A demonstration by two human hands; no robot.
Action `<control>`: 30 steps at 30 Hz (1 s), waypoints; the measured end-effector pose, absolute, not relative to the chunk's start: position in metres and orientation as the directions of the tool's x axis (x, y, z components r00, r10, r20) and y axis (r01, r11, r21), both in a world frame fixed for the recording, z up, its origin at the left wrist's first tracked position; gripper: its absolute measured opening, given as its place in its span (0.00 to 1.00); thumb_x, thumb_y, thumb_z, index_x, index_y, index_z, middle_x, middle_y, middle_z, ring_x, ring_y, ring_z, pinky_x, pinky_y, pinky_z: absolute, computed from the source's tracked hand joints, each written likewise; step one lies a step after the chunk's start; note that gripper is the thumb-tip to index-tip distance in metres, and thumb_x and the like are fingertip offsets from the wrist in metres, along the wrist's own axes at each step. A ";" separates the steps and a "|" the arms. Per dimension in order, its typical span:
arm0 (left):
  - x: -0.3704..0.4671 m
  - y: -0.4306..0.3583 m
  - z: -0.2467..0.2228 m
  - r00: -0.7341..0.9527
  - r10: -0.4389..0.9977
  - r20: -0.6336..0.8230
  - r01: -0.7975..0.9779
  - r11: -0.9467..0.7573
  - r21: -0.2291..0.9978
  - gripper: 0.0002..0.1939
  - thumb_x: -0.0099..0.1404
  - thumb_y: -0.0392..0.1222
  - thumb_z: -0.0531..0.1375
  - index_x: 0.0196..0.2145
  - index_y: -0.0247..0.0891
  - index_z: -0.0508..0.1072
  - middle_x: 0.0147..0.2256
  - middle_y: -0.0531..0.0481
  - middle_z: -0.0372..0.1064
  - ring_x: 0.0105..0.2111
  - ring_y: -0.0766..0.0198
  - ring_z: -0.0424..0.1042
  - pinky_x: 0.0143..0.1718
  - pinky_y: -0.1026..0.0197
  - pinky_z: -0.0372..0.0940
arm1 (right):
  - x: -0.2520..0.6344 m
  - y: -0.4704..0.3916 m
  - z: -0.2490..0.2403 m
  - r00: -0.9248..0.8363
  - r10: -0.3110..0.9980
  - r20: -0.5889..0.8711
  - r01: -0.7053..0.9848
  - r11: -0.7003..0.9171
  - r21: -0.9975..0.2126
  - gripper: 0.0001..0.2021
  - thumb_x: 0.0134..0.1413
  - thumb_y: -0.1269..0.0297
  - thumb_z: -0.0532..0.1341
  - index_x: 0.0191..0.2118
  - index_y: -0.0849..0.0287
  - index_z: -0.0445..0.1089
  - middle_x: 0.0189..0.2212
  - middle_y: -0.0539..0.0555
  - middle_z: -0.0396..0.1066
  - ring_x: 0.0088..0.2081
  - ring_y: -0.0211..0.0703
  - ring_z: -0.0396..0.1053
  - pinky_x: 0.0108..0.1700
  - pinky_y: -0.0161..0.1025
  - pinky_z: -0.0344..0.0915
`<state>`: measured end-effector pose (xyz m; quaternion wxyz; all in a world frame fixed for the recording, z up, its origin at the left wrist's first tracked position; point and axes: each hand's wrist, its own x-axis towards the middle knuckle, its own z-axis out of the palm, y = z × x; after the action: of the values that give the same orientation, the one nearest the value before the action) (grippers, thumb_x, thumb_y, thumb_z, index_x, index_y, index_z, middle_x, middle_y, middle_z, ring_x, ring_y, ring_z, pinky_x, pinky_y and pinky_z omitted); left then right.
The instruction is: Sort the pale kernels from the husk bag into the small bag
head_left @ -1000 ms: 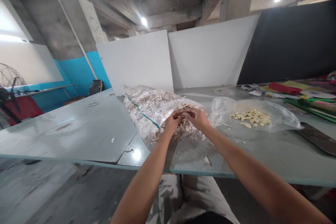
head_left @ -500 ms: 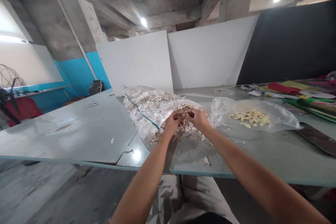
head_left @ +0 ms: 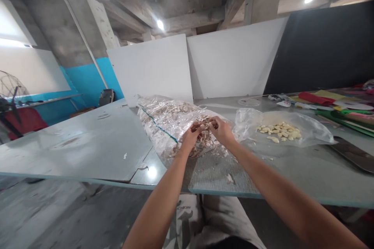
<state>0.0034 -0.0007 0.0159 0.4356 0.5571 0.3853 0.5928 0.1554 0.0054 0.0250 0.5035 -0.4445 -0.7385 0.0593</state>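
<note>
Over the open mouth of a clear plastic bag (head_left: 157,132) full of papery garlic skins (head_left: 206,140), my two hands work close together. My left hand (head_left: 193,132) has its fingers curled in a pinch, with what looks like a garlic clove at the tips, mostly hidden. Just to its right, my right hand (head_left: 221,129) is also closed in a pinch; what it holds is too small to make out. Pale peeled garlic cloves (head_left: 280,130) lie in a heap on another clear plastic bag (head_left: 315,134), to the right of my right hand.
A dark flat tray-like object (head_left: 352,153) lies at the right of the grey table (head_left: 96,151). Coloured sheets (head_left: 315,99) are piled behind it. White boards (head_left: 152,70) stand along the back edge. Scraps of skin (head_left: 230,179) are scattered near the front edge.
My hands have drawn slightly apart from where their fingertips met. The bags and the heap of cloves have not moved.
</note>
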 end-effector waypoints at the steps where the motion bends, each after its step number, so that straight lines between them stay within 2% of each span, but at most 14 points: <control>1: 0.003 0.000 0.015 0.012 0.945 0.328 -0.083 -0.326 0.942 0.20 0.47 0.51 0.64 0.36 0.38 0.70 0.28 0.53 0.70 0.19 0.74 0.62 0.19 0.70 0.56 | 0.155 0.005 0.025 -0.110 0.708 0.698 0.572 0.620 -0.538 0.12 0.50 0.63 0.54 0.37 0.59 0.70 0.26 0.52 0.71 0.27 0.37 0.65 0.30 0.32 0.58; 5: 0.002 0.003 0.010 0.051 0.931 0.362 -0.021 -0.362 0.932 0.20 0.48 0.51 0.63 0.38 0.38 0.72 0.26 0.53 0.69 0.19 0.73 0.62 0.20 0.69 0.56 | 0.153 0.003 0.027 -0.198 0.690 0.696 0.504 0.681 -0.532 0.12 0.51 0.62 0.54 0.38 0.57 0.73 0.33 0.53 0.73 0.32 0.39 0.69 0.34 0.33 0.61; 13: 0.001 0.005 0.006 0.006 0.914 0.405 0.089 -0.403 0.911 0.17 0.49 0.49 0.63 0.35 0.38 0.74 0.26 0.52 0.70 0.19 0.72 0.62 0.20 0.68 0.57 | 0.154 0.006 0.025 -0.220 0.735 0.641 0.525 0.643 -0.558 0.12 0.50 0.63 0.55 0.36 0.58 0.75 0.29 0.53 0.74 0.30 0.40 0.69 0.32 0.33 0.61; 18: 0.001 0.008 0.004 0.002 0.922 0.386 0.083 -0.385 0.919 0.17 0.49 0.49 0.63 0.35 0.38 0.74 0.26 0.52 0.70 0.18 0.72 0.62 0.20 0.68 0.57 | 0.154 0.010 0.023 -0.235 0.722 0.651 0.520 0.659 -0.543 0.12 0.50 0.62 0.55 0.36 0.57 0.75 0.31 0.53 0.74 0.31 0.41 0.69 0.33 0.34 0.61; 24: 0.003 0.004 0.007 0.044 0.916 0.400 0.011 -0.400 0.916 0.17 0.49 0.49 0.63 0.33 0.37 0.72 0.22 0.54 0.69 0.17 0.72 0.63 0.20 0.68 0.57 | 0.152 0.013 0.019 -0.177 0.732 0.658 0.574 0.620 -0.535 0.12 0.47 0.64 0.55 0.35 0.59 0.74 0.26 0.52 0.73 0.28 0.39 0.68 0.29 0.32 0.58; 30: 0.005 -0.002 0.012 0.064 0.918 0.392 -0.060 -0.389 0.919 0.18 0.49 0.50 0.63 0.34 0.37 0.69 0.26 0.53 0.70 0.18 0.72 0.65 0.18 0.69 0.57 | 0.151 0.006 0.023 -0.153 0.724 0.673 0.552 0.628 -0.549 0.13 0.52 0.61 0.53 0.33 0.61 0.72 0.24 0.52 0.71 0.26 0.37 0.65 0.28 0.31 0.57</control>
<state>0.0046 -0.0017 0.0120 0.4199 0.5963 0.3597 0.5820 0.1514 0.0061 0.0229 0.4946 -0.4227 -0.7544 0.0869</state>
